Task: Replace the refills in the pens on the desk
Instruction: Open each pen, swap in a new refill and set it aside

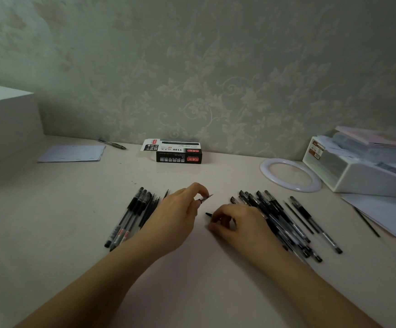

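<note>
Pinching a small pen tip piece (206,199) between thumb and curled forefinger, the left hand (178,214) hovers over the middle of the pale counter (192,292), its grip closed on that short, clear part with a pointed end. Just beside it, the right hand (237,223) rests low on the counter with fingers curled around a thin black refill (209,214), whose dark end pokes out toward the left hand; this grip is closed on the refill too. The two hands are near each other but apart.

To the left of the left hand lies a small bunch of pens (130,218), laid side by side and slanting, with a few loose refills (150,209) beside them. To the right of the right hand lies a bigger pile of pens (284,218), overlapping one another; the right wrist partly covers its near edge. A single thin refill (367,222) lies farther right on some sheets of paper (386,214).

Against the patterned wall stands a black and white pen box (179,153), its flap open. Left of it lie a flat stack of paper (72,153) and another pen (114,144). A white ring (265,171) lies flat at the right rear, just beside a white tray (357,178) filled with papers. A large white box (7,121) stands at the far left.
</note>
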Available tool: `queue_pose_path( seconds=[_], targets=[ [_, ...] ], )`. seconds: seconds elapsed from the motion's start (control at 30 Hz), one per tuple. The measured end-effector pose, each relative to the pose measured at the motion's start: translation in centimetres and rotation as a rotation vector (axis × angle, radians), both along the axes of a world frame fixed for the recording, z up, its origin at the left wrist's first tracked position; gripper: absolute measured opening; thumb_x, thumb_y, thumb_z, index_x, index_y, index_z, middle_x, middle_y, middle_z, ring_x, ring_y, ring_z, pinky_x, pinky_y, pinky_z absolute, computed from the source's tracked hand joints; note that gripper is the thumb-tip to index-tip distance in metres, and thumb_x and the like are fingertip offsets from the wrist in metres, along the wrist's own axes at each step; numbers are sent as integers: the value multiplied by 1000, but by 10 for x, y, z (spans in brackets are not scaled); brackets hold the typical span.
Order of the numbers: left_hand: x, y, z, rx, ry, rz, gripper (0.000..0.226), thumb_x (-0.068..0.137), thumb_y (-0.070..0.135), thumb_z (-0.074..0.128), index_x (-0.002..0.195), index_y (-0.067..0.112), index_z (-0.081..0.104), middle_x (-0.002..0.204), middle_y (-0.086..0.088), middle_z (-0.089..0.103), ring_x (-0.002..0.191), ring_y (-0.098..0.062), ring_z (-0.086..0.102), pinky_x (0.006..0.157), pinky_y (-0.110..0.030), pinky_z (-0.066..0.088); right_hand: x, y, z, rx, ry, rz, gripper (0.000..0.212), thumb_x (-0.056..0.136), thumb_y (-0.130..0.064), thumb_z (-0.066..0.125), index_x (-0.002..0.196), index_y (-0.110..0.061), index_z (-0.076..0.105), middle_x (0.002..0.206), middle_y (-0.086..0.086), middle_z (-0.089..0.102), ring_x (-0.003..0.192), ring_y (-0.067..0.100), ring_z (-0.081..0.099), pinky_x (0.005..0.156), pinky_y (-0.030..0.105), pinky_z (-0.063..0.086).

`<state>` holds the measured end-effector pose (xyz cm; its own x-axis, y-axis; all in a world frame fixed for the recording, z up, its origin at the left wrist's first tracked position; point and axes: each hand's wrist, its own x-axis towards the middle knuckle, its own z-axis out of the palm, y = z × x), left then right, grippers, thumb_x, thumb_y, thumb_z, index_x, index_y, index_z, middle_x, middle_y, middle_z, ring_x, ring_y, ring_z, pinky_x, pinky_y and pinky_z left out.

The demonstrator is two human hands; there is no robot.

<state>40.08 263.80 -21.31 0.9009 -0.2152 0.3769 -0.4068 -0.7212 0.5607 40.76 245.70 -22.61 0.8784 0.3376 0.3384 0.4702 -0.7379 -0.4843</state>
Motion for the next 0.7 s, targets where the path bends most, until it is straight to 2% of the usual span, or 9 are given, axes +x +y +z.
queue_pose_path(
  seconds=[0.07,0.13,0.2,0.3,0.43,0.57,0.7],
  targets=[
    [0,0,-1,-11,23,0,25,101,16,37,119,28,50,87,9,53,66,-5,48,56,-14,38,0,0,0,3,3,-3,17,86,-42,70,96,-28,72,75,-14,62,73,3,56,68,24,47],
    [0,0,0,-40,51,-10,27,101,15,37,119,30,50,88,8,55,66,-5,49,57,-12,40,-1,2,1,96,-2,-32,16,86,-42,70,95,-29,71,74,-12,64,69,1,56,64,16,43],
    [0,0,1,-98,76,-44,28,101,15,38,119,33,49,87,8,56,64,0,50,56,-9,39,-1,3,4,331,64,-79,11,87,-39,70,89,-29,72,73,-13,69,65,-2,60,61,12,44],
    [-3,-4,3,-167,84,-124,27,101,18,41,117,39,49,88,10,57,61,6,52,54,-7,39,-1,4,10,660,292,-47,12,91,-34,66,93,-26,75,81,-12,76,71,-3,68,61,8,48],
    [-4,-8,2,-169,50,-170,26,99,20,47,116,40,51,91,12,57,63,2,53,58,-9,41,-3,4,12,839,489,-15,15,92,-30,65,96,-24,78,91,-4,78,69,-1,66,65,14,51],
    [-3,-8,0,-154,14,-162,28,98,19,49,119,37,50,91,13,56,64,3,54,58,-7,39,-1,3,10,940,599,12,17,91,-31,66,99,-23,78,99,0,77,80,6,69,79,25,52],
    [-1,-6,-3,-101,9,-122,27,98,20,48,121,33,49,92,13,57,68,7,53,61,-6,39,5,0,12,1090,585,-27,19,98,-23,56,97,-14,72,98,5,77,87,17,73,70,22,57]
  ],
)
